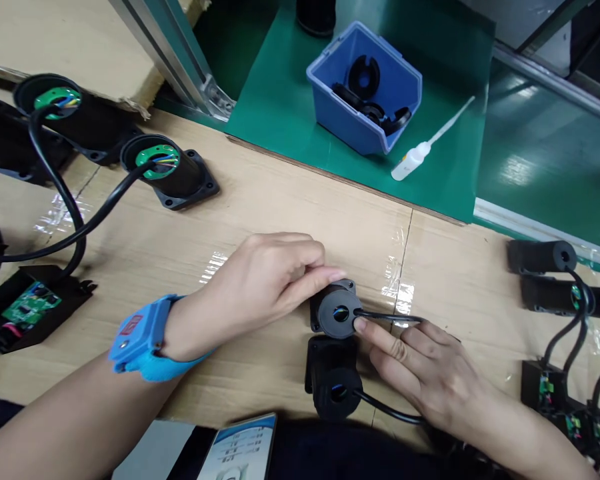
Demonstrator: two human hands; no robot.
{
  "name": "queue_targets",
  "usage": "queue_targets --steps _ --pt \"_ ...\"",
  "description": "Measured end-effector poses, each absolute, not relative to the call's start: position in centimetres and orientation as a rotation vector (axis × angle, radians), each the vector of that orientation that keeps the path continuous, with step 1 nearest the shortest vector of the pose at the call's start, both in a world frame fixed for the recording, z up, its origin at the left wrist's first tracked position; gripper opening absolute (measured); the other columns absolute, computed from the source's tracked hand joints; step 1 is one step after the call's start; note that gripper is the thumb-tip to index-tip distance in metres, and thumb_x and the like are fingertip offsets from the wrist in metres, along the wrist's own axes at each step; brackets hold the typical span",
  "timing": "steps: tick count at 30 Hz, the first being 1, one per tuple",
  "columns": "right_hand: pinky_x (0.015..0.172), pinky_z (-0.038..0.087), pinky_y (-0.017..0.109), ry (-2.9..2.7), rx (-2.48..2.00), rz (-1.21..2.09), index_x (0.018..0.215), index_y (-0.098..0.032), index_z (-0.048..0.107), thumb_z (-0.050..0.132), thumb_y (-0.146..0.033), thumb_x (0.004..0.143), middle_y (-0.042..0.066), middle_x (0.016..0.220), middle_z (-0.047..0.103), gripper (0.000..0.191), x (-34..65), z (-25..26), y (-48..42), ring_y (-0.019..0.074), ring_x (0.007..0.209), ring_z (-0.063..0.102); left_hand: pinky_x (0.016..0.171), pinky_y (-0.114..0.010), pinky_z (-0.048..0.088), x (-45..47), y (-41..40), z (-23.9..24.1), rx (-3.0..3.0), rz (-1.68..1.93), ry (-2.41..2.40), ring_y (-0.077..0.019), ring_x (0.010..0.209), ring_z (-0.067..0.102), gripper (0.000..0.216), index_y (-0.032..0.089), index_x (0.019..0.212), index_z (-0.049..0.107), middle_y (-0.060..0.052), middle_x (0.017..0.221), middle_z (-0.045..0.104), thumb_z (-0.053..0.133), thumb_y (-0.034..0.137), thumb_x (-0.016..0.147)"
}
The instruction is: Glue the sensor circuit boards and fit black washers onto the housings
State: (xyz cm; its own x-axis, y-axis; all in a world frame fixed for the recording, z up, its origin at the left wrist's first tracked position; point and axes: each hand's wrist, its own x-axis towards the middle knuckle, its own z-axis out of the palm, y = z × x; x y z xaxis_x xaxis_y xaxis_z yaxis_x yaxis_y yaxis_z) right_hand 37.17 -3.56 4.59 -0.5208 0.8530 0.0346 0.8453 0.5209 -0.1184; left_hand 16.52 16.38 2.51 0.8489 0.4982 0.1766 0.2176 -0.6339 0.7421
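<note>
A small black cylindrical housing (316, 313) with a square flange lies on the cardboard-covered bench. Its round end cap (331, 325) faces me, and coloured wires show in the centre hole. My left hand (280, 273) is closed at the flange, its thumb along the upper edge; the other fingertips are partly hidden. From the cap's right side, a black cable (387, 317) runs under the curled fingers of my right hand (430, 373). The right index fingertip presses the cap's rim. Just below lies a second black housing (333, 363) with its own cable (390, 408).
Beyond the bench, a blue bin (340, 120) holds black rings, beside a white nozzle bottle (410, 162) on a green mat (270, 127). Larger wired housings (183, 177) stand left with an opened circuit-board box (50, 313). More cabled housings (540, 257) lie right. A metal post (173, 53) rises behind.
</note>
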Motion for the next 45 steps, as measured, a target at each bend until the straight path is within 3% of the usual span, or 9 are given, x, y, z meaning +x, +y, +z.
queue_targets --steps 6,11,14,18,25,34,39,42,45 --pt "0.078 0.045 0.036 -2.623 -1.486 0.087 0.106 -0.016 0.068 0.048 -0.004 0.099 0.007 0.152 0.058 0.024 37.1 4.4 -3.5 0.0185 0.083 0.058 0.088 -0.033 0.058 13.4 13.1 1.5 2.395 0.749 0.527 -0.0192 0.097 0.072 0.011 0.017 0.100 0.066 -0.007 0.101 0.073 0.068 0.027 0.098" --pt "0.078 0.045 0.036 -2.605 -1.477 0.052 0.107 -0.016 0.065 0.052 -0.007 0.100 0.006 0.153 0.057 0.017 37.2 4.3 -3.6 0.0200 0.088 0.059 0.086 -0.038 0.056 11.8 11.1 0.1 2.826 1.080 0.324 -0.0265 0.106 0.071 0.035 0.015 0.113 0.071 -0.009 0.109 0.076 0.085 0.017 0.081" --pt "0.082 0.046 0.037 -2.616 -1.496 0.038 0.105 -0.017 0.063 0.049 -0.010 0.102 0.005 0.154 0.056 0.017 37.2 4.2 -3.7 0.0202 0.088 0.058 0.078 -0.034 0.052 12.2 10.5 0.3 2.953 1.090 0.216 -0.0226 0.101 0.074 0.032 0.017 0.108 0.074 -0.003 0.100 0.081 0.087 0.015 0.079" --pt "0.079 0.046 0.036 -2.607 -1.497 0.001 0.104 -0.019 0.064 0.044 -0.011 0.104 0.002 0.152 0.058 0.022 37.0 4.0 -3.7 0.0188 0.088 0.059 0.076 -0.032 0.051 13.3 10.1 0.6 2.941 1.058 0.235 -0.0215 0.097 0.077 0.018 0.014 0.096 0.073 -0.005 0.096 0.082 0.084 0.016 0.082" --pt "0.082 0.047 0.035 -2.547 -1.515 -0.035 0.100 -0.020 0.068 0.041 -0.010 0.104 0.000 0.144 0.065 0.028 36.8 4.0 -3.6 0.0162 0.085 0.061 0.085 -0.034 0.053 15.2 10.4 0.0 2.950 0.972 0.104 -0.0245 0.106 0.077 0.017 0.017 0.085 0.064 -0.011 0.112 0.080 0.079 0.022 0.089" --pt "0.082 0.048 0.035 -2.550 -1.513 -0.023 0.108 -0.020 0.067 0.039 -0.015 0.108 -0.001 0.147 0.063 0.028 37.0 3.8 -3.7 0.0163 0.094 0.064 0.092 -0.038 0.054 15.9 11.4 -1.4 2.778 0.907 0.025 -0.0228 0.112 0.074 0.025 0.022 0.100 0.057 -0.008 0.118 0.079 0.079 0.020 0.088" --pt "0.087 0.049 0.035 -2.529 -1.527 -0.049 0.106 -0.021 0.066 0.042 -0.018 0.108 -0.003 0.148 0.062 0.025 36.9 3.7 -3.8 0.0164 0.098 0.065 0.104 -0.047 0.050 14.3 10.9 -1.7 2.676 0.799 0.154 -0.0262 0.127 0.066 0.025 0.023 0.116 0.060 -0.011 0.124 0.076 0.057 0.044 0.103" --pt "0.093 0.049 0.035 -2.522 -1.542 -0.049 0.107 -0.022 0.064 0.042 -0.021 0.109 -0.004 0.151 0.059 0.022 36.9 3.4 -4.0 0.0161 0.103 0.064 0.095 -0.042 0.054 12.9 9.6 -1.0 2.713 0.927 0.027 -0.0242 0.121 0.069 0.032 0.025 0.104 0.065 -0.006 0.113 0.079 0.051 0.053 0.104" --pt "0.092 0.048 0.034 -2.480 -1.510 -0.091 0.109 -0.021 0.064 0.039 -0.019 0.110 -0.004 0.148 0.062 0.025 36.9 3.0 -4.1 0.0159 0.102 0.064 0.084 -0.032 0.055 12.4 8.0 -0.2 2.826 1.019 -0.188 -0.0183 0.106 0.073 0.016 0.026 0.092 0.067 0.000 0.102 0.079 0.064 0.040 0.100"
